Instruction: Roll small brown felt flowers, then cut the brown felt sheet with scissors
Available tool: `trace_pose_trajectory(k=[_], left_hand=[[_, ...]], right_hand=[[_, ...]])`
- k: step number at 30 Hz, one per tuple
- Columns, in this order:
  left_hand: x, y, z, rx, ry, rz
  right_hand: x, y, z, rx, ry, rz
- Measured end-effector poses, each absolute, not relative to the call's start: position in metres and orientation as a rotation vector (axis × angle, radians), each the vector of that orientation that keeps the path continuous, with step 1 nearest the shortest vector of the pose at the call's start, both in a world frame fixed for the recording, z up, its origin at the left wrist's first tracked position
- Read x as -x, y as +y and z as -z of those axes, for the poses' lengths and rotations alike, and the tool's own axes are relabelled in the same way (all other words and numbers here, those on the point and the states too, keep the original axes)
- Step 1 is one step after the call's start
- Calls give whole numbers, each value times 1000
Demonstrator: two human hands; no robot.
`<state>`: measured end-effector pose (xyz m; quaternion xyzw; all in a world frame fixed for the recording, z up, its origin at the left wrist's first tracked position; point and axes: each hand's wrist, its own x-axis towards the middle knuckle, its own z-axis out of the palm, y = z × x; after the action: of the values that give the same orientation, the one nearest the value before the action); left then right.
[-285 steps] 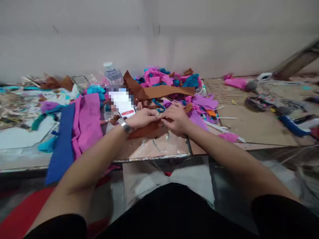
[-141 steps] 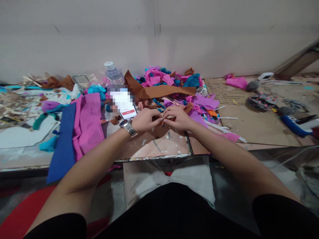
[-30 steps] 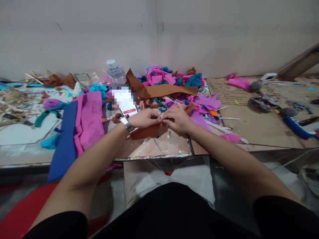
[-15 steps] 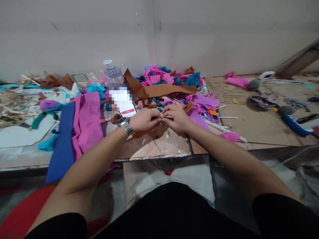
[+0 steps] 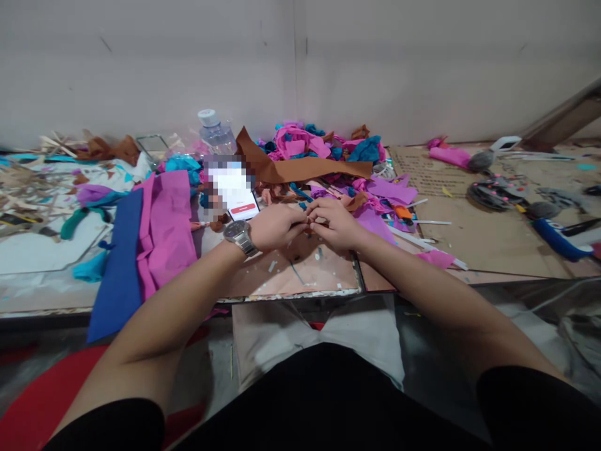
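Left hand (image 5: 278,227), right hand (image 5: 339,225) touching; capped clear bottle (image 5: 217,135), contents unclear.

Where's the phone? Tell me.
In the head view, the phone is left of centre, just beyond the left hand, in front of the clear bottle.

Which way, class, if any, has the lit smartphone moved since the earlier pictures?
No: allowing for slight camera shift, the smartphone lies in the same place, just in front of the white-capped plastic bottle.
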<state>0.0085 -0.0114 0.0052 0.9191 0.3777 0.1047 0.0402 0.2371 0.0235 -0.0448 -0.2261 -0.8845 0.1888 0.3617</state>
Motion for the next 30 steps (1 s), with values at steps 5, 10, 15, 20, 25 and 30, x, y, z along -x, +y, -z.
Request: trace_pose_trajectory(k=[5, 10, 15, 20, 25, 30], left_hand=[[-11, -12, -5, -2792, 1159, -331], [-11, -11, -4, -2662, 1151, -440], [-9, -10, -5, -2615, 1169, -432], [-10, -11, -5, -2597, 1148, -430], [-5, -8, -6, -2487, 1047, -446], [3, 1, -7, -2356, 1018, -390]], right_hand=[[-237, 23, 42, 605, -2299, -512], [-237, 22, 40, 604, -2284, -522], [-239, 25, 43, 561, -2230, -493], [-238, 25, 44, 550, -2249, -476], [-237, 22, 41, 571, -2236, -529], [-239, 24, 41, 584, -2200, -561]])
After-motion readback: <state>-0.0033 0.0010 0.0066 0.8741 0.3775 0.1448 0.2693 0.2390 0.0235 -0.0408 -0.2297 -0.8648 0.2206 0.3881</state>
